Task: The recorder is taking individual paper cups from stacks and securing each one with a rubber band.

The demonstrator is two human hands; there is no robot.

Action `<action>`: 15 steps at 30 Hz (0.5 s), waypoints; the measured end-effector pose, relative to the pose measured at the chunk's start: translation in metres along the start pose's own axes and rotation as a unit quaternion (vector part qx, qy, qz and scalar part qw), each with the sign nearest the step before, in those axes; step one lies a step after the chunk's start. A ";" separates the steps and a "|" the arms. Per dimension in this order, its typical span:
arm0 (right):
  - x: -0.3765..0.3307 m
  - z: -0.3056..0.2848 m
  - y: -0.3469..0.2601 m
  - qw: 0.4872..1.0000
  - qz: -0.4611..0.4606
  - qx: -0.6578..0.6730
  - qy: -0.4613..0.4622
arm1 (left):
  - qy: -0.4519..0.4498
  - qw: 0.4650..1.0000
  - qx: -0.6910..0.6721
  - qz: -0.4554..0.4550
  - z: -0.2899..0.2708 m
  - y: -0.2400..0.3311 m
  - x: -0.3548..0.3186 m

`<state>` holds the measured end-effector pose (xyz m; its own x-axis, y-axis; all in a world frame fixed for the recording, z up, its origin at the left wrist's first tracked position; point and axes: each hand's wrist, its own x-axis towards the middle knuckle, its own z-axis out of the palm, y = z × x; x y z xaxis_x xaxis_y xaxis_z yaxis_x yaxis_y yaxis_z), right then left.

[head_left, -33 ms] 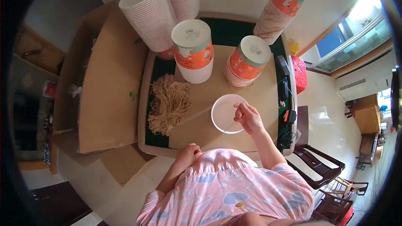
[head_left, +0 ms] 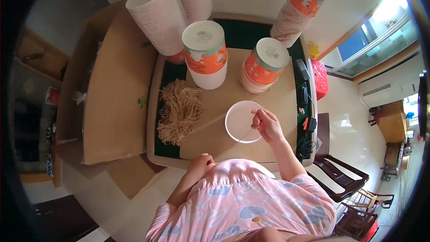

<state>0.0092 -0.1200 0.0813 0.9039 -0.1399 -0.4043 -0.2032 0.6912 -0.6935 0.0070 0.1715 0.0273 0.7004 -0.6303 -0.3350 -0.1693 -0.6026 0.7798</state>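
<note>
Nothing is shifting since the earlier frame, as far as I am seeing; the right hand (head_left: 267, 125) is pinching a thin string (head_left: 244, 135) over the white lid (head_left: 239, 121) lying on the desk (head_left: 215, 125); the left hand (head_left: 200, 163) is resting curled at the desk's near edge, holding nothing that I can make out; the fibre bundle (head_left: 180, 111) is lying left of the lid.

Looks like home piecework in somebody's living room, I think: tall stacks of white paper cups (head_left: 161, 15) crowd a small cardboard-topped table (head_left: 277, 107), beside a flattened brown cardboard box (head_left: 112, 103). Glossy tile floor (head_left: 354, 125) and dark wooden chairs (head_left: 345, 179) say house.
</note>
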 end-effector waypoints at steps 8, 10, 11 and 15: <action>-0.022 -0.028 -0.025 0.933 0.007 -0.357 -0.045 | -0.125 0.978 0.152 -0.070 0.026 -0.018 0.012; -0.038 -0.027 -0.031 0.842 0.041 -0.532 -0.081 | 0.012 0.994 0.111 0.001 0.030 -0.004 0.018; -0.046 -0.028 -0.030 0.842 0.045 -0.532 -0.080 | 0.010 0.998 0.067 0.007 0.024 0.020 0.026; -0.064 -0.024 -0.035 0.832 -0.050 -0.534 -0.144 | 0.066 0.962 -0.262 0.033 0.035 0.092 0.062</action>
<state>-0.0508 -0.1521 0.1178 0.9575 0.1238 -0.2603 -0.2014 -0.3589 -0.9114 0.0105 0.0602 0.0600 0.7877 -0.5708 -0.2319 0.1319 -0.2114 0.9685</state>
